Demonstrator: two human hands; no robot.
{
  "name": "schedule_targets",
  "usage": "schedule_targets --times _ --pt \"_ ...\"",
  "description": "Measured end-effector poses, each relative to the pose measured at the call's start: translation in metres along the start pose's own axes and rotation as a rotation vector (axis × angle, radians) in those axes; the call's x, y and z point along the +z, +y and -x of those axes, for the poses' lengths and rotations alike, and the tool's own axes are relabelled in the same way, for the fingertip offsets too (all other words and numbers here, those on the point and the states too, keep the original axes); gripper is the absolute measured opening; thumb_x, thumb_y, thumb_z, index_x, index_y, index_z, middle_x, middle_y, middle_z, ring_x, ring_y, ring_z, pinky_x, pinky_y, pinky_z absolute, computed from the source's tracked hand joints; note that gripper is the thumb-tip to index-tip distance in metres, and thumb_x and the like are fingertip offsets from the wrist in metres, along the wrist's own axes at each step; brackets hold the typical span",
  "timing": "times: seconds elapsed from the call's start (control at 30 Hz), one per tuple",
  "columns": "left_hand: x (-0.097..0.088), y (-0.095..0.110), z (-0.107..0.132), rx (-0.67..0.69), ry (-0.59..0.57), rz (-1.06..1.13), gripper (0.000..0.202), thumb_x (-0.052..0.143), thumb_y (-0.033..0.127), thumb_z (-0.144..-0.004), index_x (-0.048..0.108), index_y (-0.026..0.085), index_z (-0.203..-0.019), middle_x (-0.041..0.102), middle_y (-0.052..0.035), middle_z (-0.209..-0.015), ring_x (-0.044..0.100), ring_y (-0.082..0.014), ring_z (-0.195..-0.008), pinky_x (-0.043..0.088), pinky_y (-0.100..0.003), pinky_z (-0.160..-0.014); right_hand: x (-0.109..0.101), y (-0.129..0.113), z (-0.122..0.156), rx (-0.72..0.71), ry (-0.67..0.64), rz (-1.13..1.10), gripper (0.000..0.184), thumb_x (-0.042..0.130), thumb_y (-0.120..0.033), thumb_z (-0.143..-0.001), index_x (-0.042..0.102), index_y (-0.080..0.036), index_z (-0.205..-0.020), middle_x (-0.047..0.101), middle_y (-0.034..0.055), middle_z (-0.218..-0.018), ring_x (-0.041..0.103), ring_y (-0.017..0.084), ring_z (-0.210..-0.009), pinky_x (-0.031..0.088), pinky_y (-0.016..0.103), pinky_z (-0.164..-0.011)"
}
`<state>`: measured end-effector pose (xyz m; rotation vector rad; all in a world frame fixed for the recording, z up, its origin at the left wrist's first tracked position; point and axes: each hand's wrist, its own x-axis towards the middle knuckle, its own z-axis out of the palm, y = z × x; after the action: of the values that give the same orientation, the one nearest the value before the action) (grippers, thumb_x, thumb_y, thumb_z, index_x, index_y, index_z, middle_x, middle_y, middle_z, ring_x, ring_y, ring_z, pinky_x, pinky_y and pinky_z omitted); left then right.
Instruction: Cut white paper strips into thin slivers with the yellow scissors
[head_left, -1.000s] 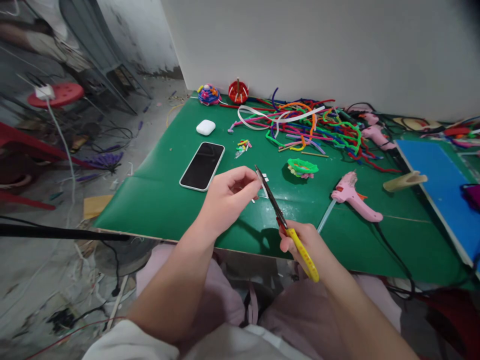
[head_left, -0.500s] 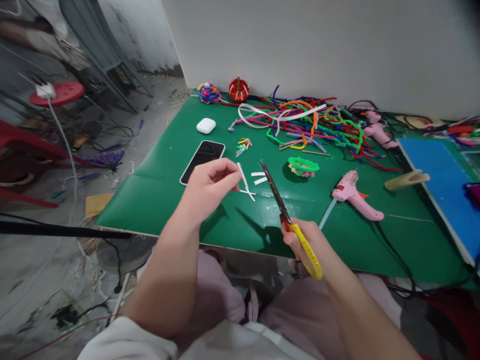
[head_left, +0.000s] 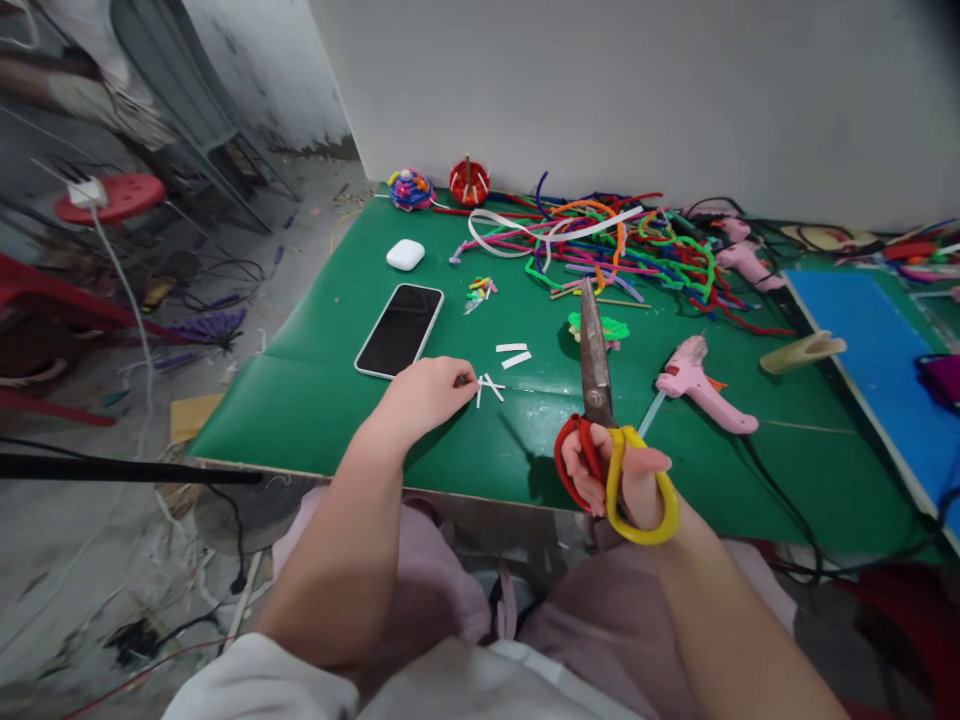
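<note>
My left hand [head_left: 431,398] rests low over the green table, thumb and fingers pinched at the end of a short white strip [head_left: 479,392]. Just right of the fingertips lie two crossed thin white strips [head_left: 492,386]. Slightly farther back are two wider white strips [head_left: 515,359]. My right hand [head_left: 626,478] has its fingers through the red and yellow handles of a pair of scissors [head_left: 596,370]. The blades are closed together, point away from me and partly cover a green, frilly pipe-cleaner piece [head_left: 616,328] behind them.
A phone [head_left: 400,330] and white earbud case [head_left: 406,255] lie on the left. Small coloured bits [head_left: 480,292] sit mid-table, with tangled pipe cleaners [head_left: 622,245] behind. At right are a pink glue gun [head_left: 705,385], its black cord and a blue board [head_left: 862,340].
My left hand has lowered to the table with the white strip. The scissors have turned more upright, their handles now facing me, and my right hand has shifted slightly right.
</note>
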<state>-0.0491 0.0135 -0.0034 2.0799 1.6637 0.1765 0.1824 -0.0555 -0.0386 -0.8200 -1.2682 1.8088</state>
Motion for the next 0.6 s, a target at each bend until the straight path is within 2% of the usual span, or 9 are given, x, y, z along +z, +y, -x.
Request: schedule_targets --times 0.17,0.23,0.33,0.43,0.53,0.6 --pt "-0.008 -0.004 0.000 -0.043 0.126 -0.047 0.026 0.044 0.039 -0.079 0.064 0.022 -0.082 0.065 -0.0014 -0.077 0.055 -0.0159 -0.067 0.034 -0.025 -0.056 -0.004 0.001 -0.003 -0.048 -0.028 -0.031 0.074 0.033 -0.087 -0.050 0.049 -0.019 -0.072 0.034 -0.0089 -0.038 0.030 0.006 -0.028 0.033 0.020 -0.029" --pt "-0.011 0.001 -0.005 -0.020 0.158 -0.054 0.026 0.044 0.038 -0.080 0.064 0.023 -0.086 0.066 -0.0011 -0.079 0.056 -0.0163 -0.070 0.036 -0.026 -0.058 -0.007 0.000 -0.004 -0.042 -0.027 0.009 0.077 0.032 -0.089 -0.046 0.047 -0.020 -0.074 0.036 -0.0083 -0.042 0.032 0.007 -0.032 0.040 0.023 -0.034" --pt "-0.013 0.015 -0.017 0.025 0.138 -0.122 0.026 0.045 0.037 -0.080 0.064 0.024 -0.091 0.066 -0.0020 -0.084 0.057 -0.0177 -0.074 0.038 -0.027 -0.062 -0.011 -0.006 -0.006 -0.047 0.020 0.103 0.082 0.035 -0.091 -0.036 0.046 -0.021 -0.077 0.038 -0.0074 -0.048 0.034 0.008 -0.040 0.048 0.031 -0.049" --pt "-0.009 0.033 -0.031 0.066 0.061 -0.280 0.023 0.047 0.033 -0.078 0.065 0.022 -0.088 0.066 -0.0048 -0.083 0.059 -0.0212 -0.078 0.041 -0.029 -0.064 -0.016 -0.014 -0.004 -0.161 0.160 0.245 0.082 0.043 -0.089 -0.034 0.046 -0.021 -0.081 0.038 -0.0060 -0.055 0.035 0.010 -0.047 0.047 0.033 -0.056" --pt "0.000 0.046 -0.042 0.139 0.006 -0.416 0.018 0.046 0.023 -0.078 0.062 0.020 -0.085 0.064 -0.0067 -0.083 0.060 -0.0227 -0.079 0.042 -0.030 -0.064 -0.024 -0.019 0.004 -0.332 0.409 0.475 0.071 0.049 -0.080 -0.051 0.048 -0.022 -0.092 0.039 -0.0035 -0.064 0.037 0.012 -0.055 0.043 0.031 -0.059" --pt "0.006 0.049 -0.047 0.187 0.017 -0.442 0.021 0.046 0.016 -0.076 0.059 0.020 -0.091 0.062 -0.0073 -0.087 0.060 -0.0222 -0.081 0.043 -0.030 -0.064 -0.029 -0.020 0.008 -0.401 0.509 0.623 0.064 0.048 -0.076 -0.060 0.048 -0.022 -0.094 0.038 -0.0029 -0.066 0.038 0.013 -0.057 0.041 0.031 -0.059"
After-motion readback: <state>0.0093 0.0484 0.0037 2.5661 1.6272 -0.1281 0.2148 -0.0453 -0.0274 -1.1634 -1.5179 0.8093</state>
